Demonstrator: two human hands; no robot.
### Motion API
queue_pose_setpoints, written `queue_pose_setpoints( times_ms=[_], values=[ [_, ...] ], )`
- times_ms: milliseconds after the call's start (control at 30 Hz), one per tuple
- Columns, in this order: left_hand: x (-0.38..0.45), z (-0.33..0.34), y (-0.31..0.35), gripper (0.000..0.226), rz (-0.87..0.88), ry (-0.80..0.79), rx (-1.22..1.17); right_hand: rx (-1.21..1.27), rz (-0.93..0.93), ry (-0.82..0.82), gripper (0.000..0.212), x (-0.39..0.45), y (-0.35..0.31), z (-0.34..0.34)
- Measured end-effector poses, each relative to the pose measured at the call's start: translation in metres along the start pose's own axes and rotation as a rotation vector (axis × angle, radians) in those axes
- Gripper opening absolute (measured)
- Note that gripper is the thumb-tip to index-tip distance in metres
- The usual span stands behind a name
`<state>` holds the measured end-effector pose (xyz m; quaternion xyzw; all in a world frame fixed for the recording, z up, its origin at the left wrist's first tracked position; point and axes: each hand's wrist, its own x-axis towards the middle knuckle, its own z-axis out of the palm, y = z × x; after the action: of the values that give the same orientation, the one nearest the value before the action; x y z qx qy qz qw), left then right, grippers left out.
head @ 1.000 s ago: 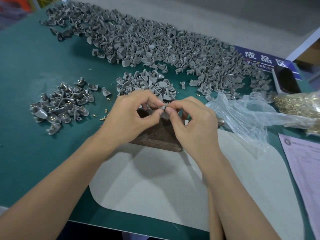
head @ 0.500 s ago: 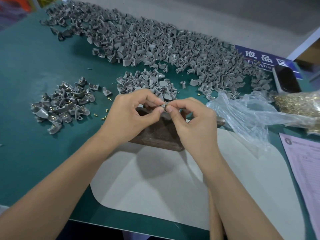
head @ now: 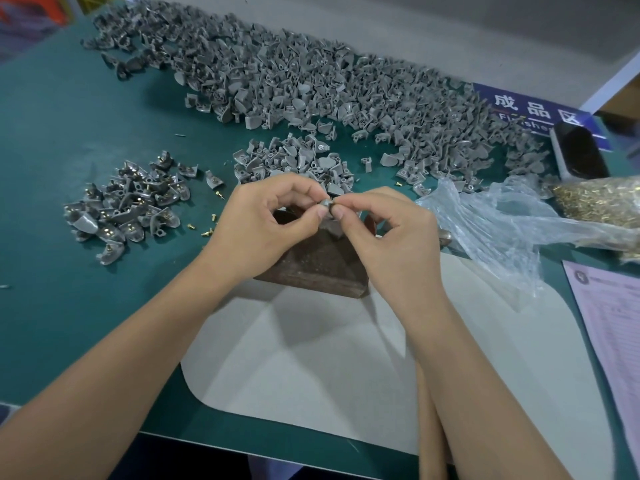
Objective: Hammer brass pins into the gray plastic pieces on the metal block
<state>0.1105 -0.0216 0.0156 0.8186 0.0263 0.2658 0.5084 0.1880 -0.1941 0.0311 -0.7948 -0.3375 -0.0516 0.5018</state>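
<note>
My left hand [head: 266,226] and my right hand [head: 388,233] meet above the dark metal block [head: 318,265] and pinch one small gray plastic piece [head: 327,203] between thumbs and forefingers. Any pin in that piece is too small to make out. The block lies at the far edge of a white mat [head: 311,358]. A few loose brass pins [head: 207,232] lie on the green table just left of my left hand. A wooden handle [head: 429,427] runs under my right forearm; its head is hidden.
A small pile of gray pieces with brass pins [head: 128,206] lies at the left. A long heap of bare gray pieces [head: 311,84] fills the back, with a smaller cluster [head: 294,161] behind my hands. At the right are a plastic bag [head: 519,223], brass pins [head: 602,199], a black box [head: 578,154] and pink paper [head: 616,327].
Both hands stay together over the block, with only slight finger movement on the gray piece. Nothing else has moved.
</note>
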Motion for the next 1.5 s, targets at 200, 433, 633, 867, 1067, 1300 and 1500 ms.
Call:
queue_pose_setpoints(
  times_ms=[200, 433, 633, 867, 1067, 1300, 1500],
  values=[
    [0.000, 0.000, -0.001, 0.015, -0.031, -0.009, -0.009, -0.022, -0.027, -0.015, 0.013, 0.001, 0.000, -0.001],
    [0.000, 0.000, 0.001, 0.023, 0.016, -0.007, 0.023, -0.050, -0.003, -0.014, 0.008, 0.000, 0.000, -0.001],
    [-0.001, 0.000, -0.001, 0.015, 0.055, -0.014, 0.059, -0.114, -0.017, -0.067, 0.007, -0.002, -0.001, 0.000],
    [0.000, -0.002, -0.002, 0.011, 0.078, -0.032, 0.087, -0.093, -0.054, -0.058, 0.007, -0.002, -0.004, 0.002],
    [0.001, -0.003, 0.002, 0.020, 0.014, -0.083, 0.086, -0.112, 0.011, -0.083, 0.006, -0.003, -0.004, -0.001],
    [0.001, -0.005, 0.008, 0.011, 0.074, -0.188, 0.181, -0.297, 0.177, 0.026, 0.017, -0.014, -0.009, -0.043],
    [0.004, -0.008, 0.008, 0.011, 0.135, -0.191, 0.313, -0.790, 0.658, -0.200, 0.051, -0.065, -0.016, -0.066]
  ],
)
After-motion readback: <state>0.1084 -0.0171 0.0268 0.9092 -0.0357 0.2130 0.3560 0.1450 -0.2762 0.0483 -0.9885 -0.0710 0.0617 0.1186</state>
